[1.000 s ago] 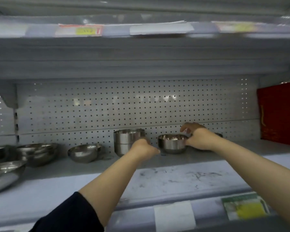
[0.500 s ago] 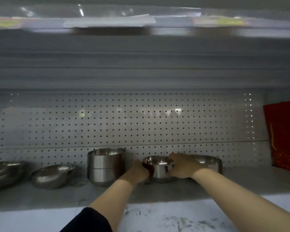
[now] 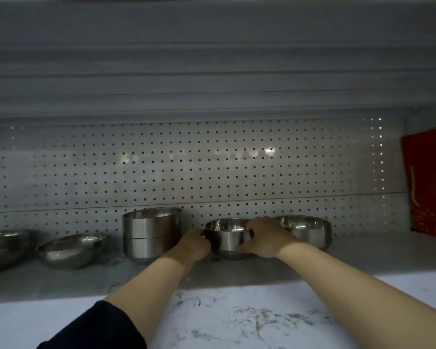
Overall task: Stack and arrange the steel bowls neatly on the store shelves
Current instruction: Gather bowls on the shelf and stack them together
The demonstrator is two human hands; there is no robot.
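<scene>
Both hands have closed in: left hand and right hand now grip the small steel bowl on the shelf.

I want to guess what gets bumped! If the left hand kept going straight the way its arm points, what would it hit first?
Probably the small steel bowl: the left hand already grips its left side, opposite the right hand. Behind that stands the pegboard wall, though depth is hard to judge.
</scene>
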